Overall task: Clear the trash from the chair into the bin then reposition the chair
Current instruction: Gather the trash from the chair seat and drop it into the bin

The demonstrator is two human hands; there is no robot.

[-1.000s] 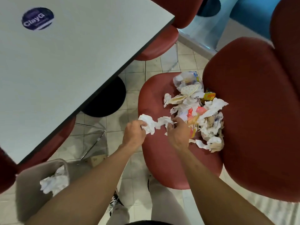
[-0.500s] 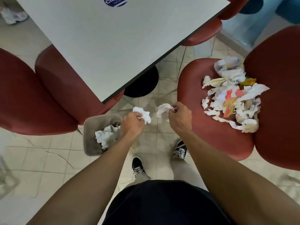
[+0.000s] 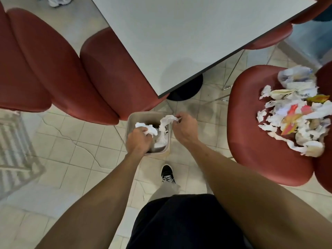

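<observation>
Swung left from the red seat since half a second ago, both hands now over the small beige plastic bin (image 3: 129,123) on the tiled floor, no longer short of it. Left hand (image 3: 137,141) low over the bin's near-left corner, fingers curled round a crumpled white paper wad (image 3: 147,129). Right hand (image 3: 185,127) at the bin's right rim, fingertips pinching the top of a longer twisted white tissue (image 3: 164,124), long axis roughly vertical, dangling down into the opening. Neither grip loosened yet. Deeper in the bin, more white paper, count unclear.

Directly below both grips: the bin mouth, so a plain release should probably do for each piece. Left wad well inside the rim line; right tissue closer to the right edge, likelier to catch there.

To the right, well apart from the bin, the red moulded plastic chair (image 3: 251,133), seat still carrying a heap of crumpled white paper and coloured wrappers (image 3: 294,114) toward its back-right edge; too many scraps, too tangled, for a sure count. Right hand the nearer one for the next reach.

Counted: two hands, two held pieces, one bin, one littered chair, other red seats (image 3: 71,72) to the left by the grey table (image 3: 188,33). Clearing judged early; repositioning not begun.
</observation>
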